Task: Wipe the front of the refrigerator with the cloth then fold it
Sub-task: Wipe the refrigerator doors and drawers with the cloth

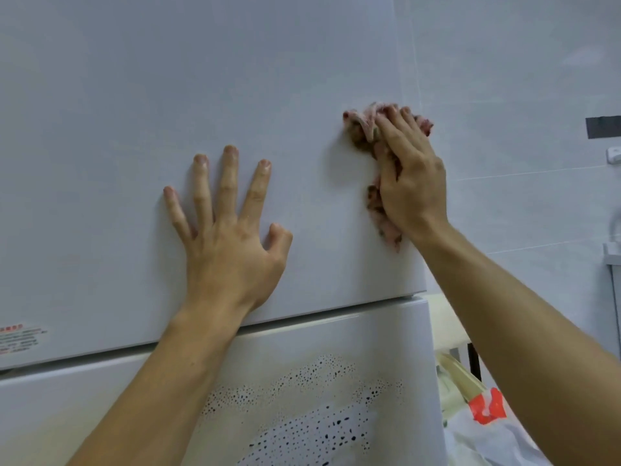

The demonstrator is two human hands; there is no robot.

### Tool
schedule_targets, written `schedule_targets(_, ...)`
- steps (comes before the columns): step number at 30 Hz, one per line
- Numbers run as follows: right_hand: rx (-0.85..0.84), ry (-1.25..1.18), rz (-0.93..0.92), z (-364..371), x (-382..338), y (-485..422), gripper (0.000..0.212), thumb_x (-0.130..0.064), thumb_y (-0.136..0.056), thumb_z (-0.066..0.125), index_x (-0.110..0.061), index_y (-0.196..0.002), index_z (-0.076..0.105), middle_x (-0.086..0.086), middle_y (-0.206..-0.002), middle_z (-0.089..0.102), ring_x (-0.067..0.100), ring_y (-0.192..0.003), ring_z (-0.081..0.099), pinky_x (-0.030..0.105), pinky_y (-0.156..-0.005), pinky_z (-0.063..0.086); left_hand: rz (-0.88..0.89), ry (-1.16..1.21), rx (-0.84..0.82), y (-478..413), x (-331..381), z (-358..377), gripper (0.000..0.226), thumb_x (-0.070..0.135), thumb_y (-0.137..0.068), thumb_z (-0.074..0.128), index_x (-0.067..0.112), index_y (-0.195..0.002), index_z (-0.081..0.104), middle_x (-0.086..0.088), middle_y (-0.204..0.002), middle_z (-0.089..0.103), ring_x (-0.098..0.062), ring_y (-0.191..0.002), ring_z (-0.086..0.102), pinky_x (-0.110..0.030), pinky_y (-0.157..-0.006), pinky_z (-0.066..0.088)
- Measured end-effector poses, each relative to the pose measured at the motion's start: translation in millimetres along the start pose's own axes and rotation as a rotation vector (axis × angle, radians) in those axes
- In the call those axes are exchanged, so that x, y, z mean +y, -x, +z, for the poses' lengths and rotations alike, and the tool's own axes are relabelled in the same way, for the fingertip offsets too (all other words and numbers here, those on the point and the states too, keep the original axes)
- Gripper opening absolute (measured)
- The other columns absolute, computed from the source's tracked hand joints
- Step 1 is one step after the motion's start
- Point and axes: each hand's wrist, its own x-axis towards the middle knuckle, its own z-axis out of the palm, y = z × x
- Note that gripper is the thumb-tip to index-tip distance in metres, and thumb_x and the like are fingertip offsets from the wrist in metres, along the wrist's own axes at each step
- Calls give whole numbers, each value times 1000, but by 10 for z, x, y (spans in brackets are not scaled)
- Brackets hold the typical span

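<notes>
The white refrigerator's upper door (134, 95) fills most of the view. My right hand (411, 183) presses a crumpled pink and brown cloth (364, 124) flat against the door near its right edge; bits of cloth show above the fingers and below the palm. My left hand (228, 230) rests on the door with fingers spread, thumb bent, holding nothing. Below the door's bottom edge is the lower door (386, 331), white with a speckled black-dot pattern.
A tiled white wall (521, 79) runs to the right of the fridge, with a dark rectangle (603, 127) on it. A white plastic bag with a red mark (487, 406) lies low at the right. A small label (20, 341) sits at the door's lower left.
</notes>
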Motion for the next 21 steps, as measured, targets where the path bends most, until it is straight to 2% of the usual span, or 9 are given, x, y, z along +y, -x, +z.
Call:
schedule_targets(4, 18, -55, 56, -19, 11, 396, 40, -17, -111, 48, -17, -150, 56, 1, -163, 44, 17, -156, 30, 42, -127, 30, -5, 1, 31, 10, 3, 21, 77, 46, -92, 41, 36, -165, 22, 0, -176, 1, -30, -162, -7, -64, -124, -11)
schedule_targets(7, 6, -61, 92, -110, 53, 1070, 43, -12, -109, 52, -12, -151, 53, 2, -164, 42, 15, -157, 27, 34, -128, 26, -2, 5, 55, 13, 16, 36, 76, 46, -92, 42, 34, -164, 25, -2, -176, 6, -32, -162, -4, -64, -124, -10)
schedule_targets(11, -16, -43, 89, -172, 50, 1727, 46, -16, -107, 50, -13, -153, 45, 3, -164, 40, 19, -158, 27, 34, -129, 24, 22, 15, 106, 43, -12, 63, 72, 44, -93, 43, 31, -163, 31, -3, -175, 12, -32, -162, 2, -62, -126, -7)
schedule_targets(14, 0, -53, 115, -102, 28, 1443, 45, -19, -108, 47, -15, -153, 49, 2, -165, 39, 19, -158, 27, 39, -127, 27, 63, 19, 132, 120, -35, 94, 69, 42, -95, 44, 29, -162, 35, -3, -174, 17, -30, -162, 8, -58, -129, -3)
schedule_targets(17, 42, -98, 199, -1, -77, 740, 44, -23, -110, 46, -22, -153, 52, -1, -167, 37, 20, -158, 27, 25, -125, 26, 81, 32, 122, 144, -65, 77, 68, 42, -95, 44, 29, -162, 35, -3, -174, 17, -28, -162, 8, -57, -129, -2)
schedule_targets(21, 54, -109, 224, 87, -137, 261, 45, -26, -111, 45, -25, -156, 48, -2, -169, 32, 17, -159, 22, 38, -129, 24, 100, 39, 102, 141, -119, 17, 68, 42, -95, 43, 27, -161, 37, -2, -174, 18, -25, -162, 9, -53, -130, 0)
